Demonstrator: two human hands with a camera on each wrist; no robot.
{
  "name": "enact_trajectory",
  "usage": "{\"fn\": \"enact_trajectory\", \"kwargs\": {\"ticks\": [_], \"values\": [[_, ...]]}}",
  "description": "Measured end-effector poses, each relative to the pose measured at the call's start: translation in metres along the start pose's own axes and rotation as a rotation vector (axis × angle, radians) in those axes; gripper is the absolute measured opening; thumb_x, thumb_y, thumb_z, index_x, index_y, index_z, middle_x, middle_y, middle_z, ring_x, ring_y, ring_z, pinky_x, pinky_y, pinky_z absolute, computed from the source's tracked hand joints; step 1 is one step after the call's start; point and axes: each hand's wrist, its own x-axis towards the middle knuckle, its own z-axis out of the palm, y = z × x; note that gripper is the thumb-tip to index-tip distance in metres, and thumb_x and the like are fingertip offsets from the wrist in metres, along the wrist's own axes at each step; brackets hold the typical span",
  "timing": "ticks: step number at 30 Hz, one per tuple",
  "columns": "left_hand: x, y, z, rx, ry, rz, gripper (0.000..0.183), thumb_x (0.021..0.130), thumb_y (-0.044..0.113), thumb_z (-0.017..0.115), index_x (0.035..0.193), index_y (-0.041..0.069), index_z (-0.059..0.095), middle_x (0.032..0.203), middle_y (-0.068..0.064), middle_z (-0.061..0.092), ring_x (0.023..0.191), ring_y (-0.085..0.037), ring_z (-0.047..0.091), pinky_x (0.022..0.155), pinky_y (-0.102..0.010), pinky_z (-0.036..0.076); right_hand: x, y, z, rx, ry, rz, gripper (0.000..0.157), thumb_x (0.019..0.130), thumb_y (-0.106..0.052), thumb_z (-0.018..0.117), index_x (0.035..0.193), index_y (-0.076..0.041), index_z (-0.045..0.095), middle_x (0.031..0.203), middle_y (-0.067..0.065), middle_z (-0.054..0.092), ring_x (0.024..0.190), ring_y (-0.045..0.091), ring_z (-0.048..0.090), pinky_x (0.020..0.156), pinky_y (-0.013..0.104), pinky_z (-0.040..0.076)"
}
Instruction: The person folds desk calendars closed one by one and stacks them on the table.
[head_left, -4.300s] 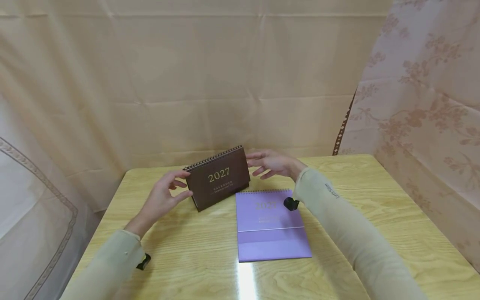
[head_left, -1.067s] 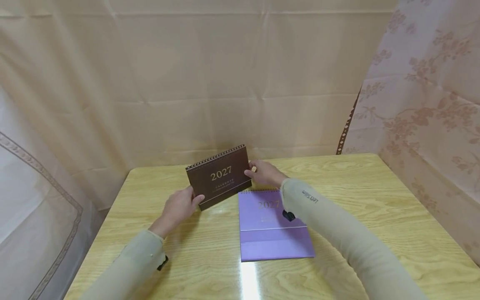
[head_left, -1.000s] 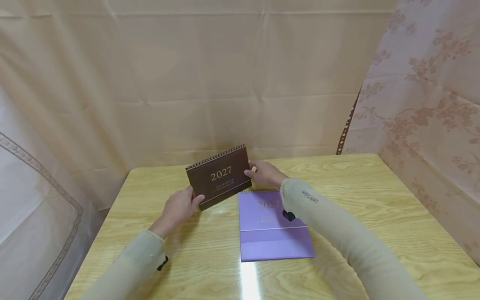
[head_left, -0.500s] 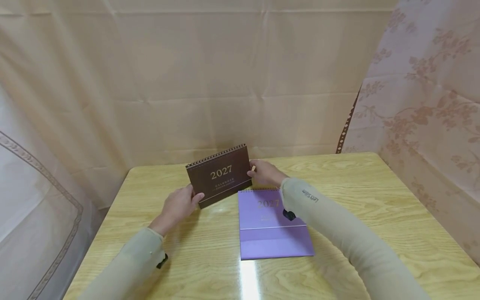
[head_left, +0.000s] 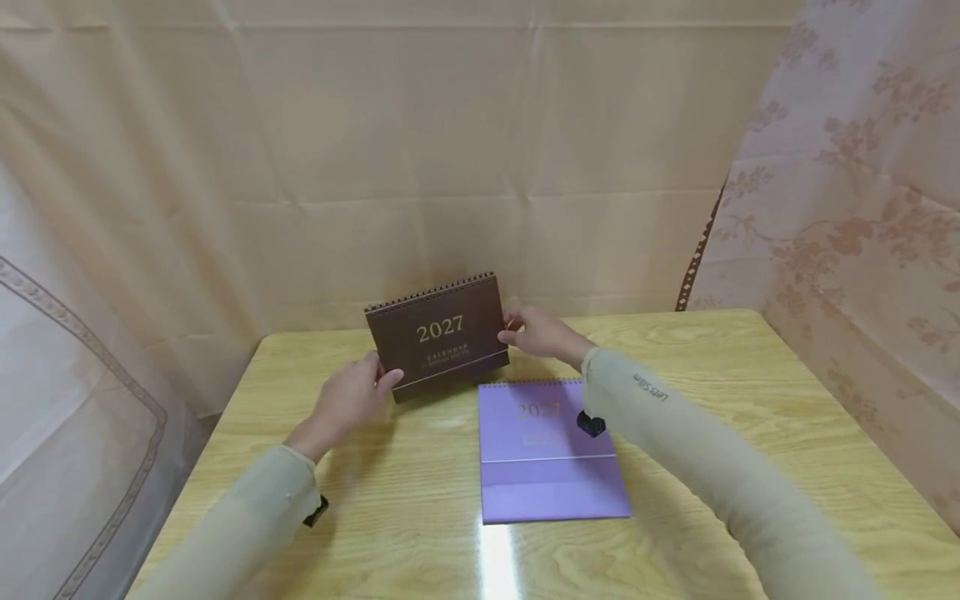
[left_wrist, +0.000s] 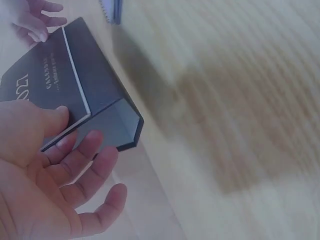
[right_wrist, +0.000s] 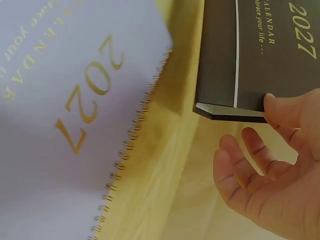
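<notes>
A dark brown desk calendar [head_left: 442, 333] with gold "2027" and a spiral along its top is held upright and slightly slanted between both hands, toward the back of the table. My left hand [head_left: 348, 400] grips its lower left edge, thumb on the front cover; in the left wrist view the hollow folded base [left_wrist: 117, 125] shows at that end. At the opposite side edge my right hand [head_left: 543, 333] pinches the calendar, thumb in front and fingers behind. A purple desk calendar [head_left: 555, 487] lies flat in front, partly overlapped by the right sleeve's wrist camera.
The wooden table [head_left: 420, 542] carries both calendars. Behind it hangs a beige curtain [head_left: 420, 150], close to the table's back edge. A floral cloth [head_left: 862, 208] hangs on the right and a white one [head_left: 67, 417] on the left.
Over four seconds ago the right hand was apart from the brown calendar; both hands then took hold. Since half a second ago the calendar has risen slightly in view, its lower edge turning more level.
</notes>
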Motion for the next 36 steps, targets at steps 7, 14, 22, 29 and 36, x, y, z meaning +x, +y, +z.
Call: {"fn": "enact_trajectory", "kwargs": {"ticks": [7,14,22,29,36], "values": [[0.003,0.003,-0.014,-0.059,0.058,0.049,0.034,0.104,0.037,0.059,0.087,0.008,0.054,0.069,-0.003,0.054,0.058,-0.018,0.047,0.052,-0.033,0.038,-0.012,-0.003,-0.017,0.083,0.011,-0.003,0.016,0.101,-0.018,0.064,0.101,-0.003,0.06,0.123,0.02,0.063,0.119,0.036,0.056,0.098,0.05,0.047],[0.004,0.009,-0.024,-0.172,0.034,0.082,0.033,0.103,0.038,0.06,0.092,0.008,0.057,0.078,-0.004,0.06,0.068,-0.018,0.055,0.059,-0.034,0.044,-0.035,-0.006,-0.035,0.19,-0.052,-0.015,0.012,0.101,-0.016,0.064,0.098,-0.005,0.06,0.114,0.012,0.061,0.102,0.028,0.06,0.083,0.04,0.051],[0.006,0.013,-0.027,-0.3,-0.03,0.161,0.029,0.103,0.036,0.061,0.097,0.007,0.063,0.098,-0.007,0.066,0.091,-0.024,0.063,0.074,-0.037,0.051,-0.062,0.001,-0.047,0.361,-0.156,0.062,0.019,0.102,-0.021,0.061,0.101,-0.004,0.052,0.115,0.011,0.054,0.109,0.027,0.056,0.09,0.044,0.054],[0.005,0.023,-0.03,-0.405,-0.111,0.174,0.029,0.103,0.036,0.061,0.098,0.009,0.065,0.108,-0.009,0.065,0.101,-0.027,0.062,0.083,-0.042,0.051,-0.084,0.005,-0.054,0.477,-0.203,0.1,0.028,0.103,-0.026,0.061,0.111,-0.001,0.051,0.136,0.019,0.048,0.131,0.035,0.049,0.098,0.048,0.052],[-0.002,0.028,-0.027,-0.476,-0.294,0.141,0.034,0.107,0.041,0.052,0.114,0.009,0.059,0.112,-0.009,0.058,0.095,-0.025,0.055,0.081,-0.04,0.047,-0.105,0.01,-0.051,0.641,-0.256,0.097,0.027,0.105,-0.027,0.057,0.112,-0.001,0.053,0.113,0.013,0.057,0.118,0.03,0.055,0.096,0.049,0.053]]}}
